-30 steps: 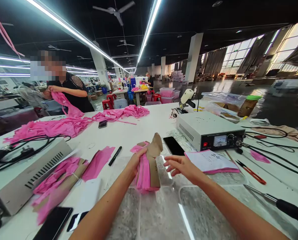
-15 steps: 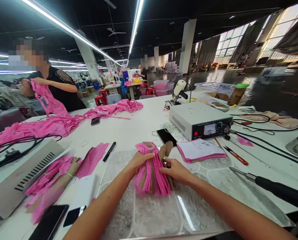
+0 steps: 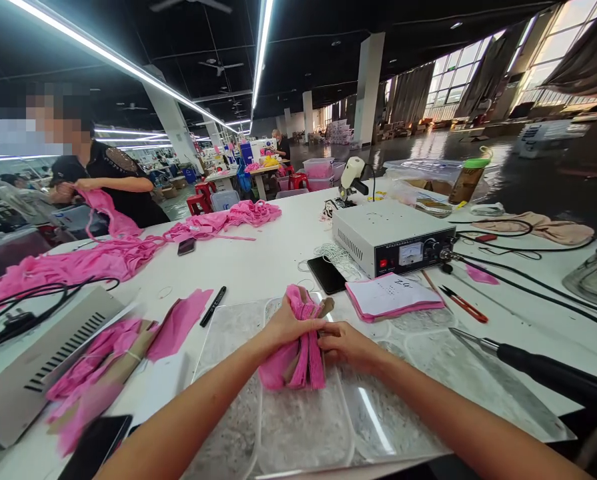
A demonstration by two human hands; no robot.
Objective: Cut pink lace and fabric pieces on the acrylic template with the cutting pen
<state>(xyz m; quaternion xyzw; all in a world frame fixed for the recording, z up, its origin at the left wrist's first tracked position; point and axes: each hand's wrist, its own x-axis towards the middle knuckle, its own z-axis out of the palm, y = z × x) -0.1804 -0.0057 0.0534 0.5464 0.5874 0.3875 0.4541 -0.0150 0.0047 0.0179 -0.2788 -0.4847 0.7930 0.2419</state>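
Observation:
A bundle of pink fabric layers with brown strips [image 3: 303,363] is held over a clear mat [image 3: 303,427] at the table's front. My left hand [image 3: 289,325] wraps round the top of the bundle, its thumb reaching across to the right. My right hand [image 3: 345,343] presses on the bundle's right side with bent fingers, near the left thumb. The right fingertips are partly hidden behind the fabric. Just behind and to the right are a black phone [image 3: 327,275] and a pink stack topped with white paper [image 3: 395,297].
A grey control box [image 3: 393,237] with cables stands behind the paper. To the right lie orange-handled cutters [image 3: 463,305] and a black-handled pointed tool [image 3: 543,370]. Pink fabric [image 3: 78,263] covers the back left, where a person [image 3: 121,177] handles some. A marker [image 3: 213,307] lies left.
My left hand has closed further over the bundle, and its thumb has come over to my right hand. The bundle is squeezed narrower. The view has shifted slightly.

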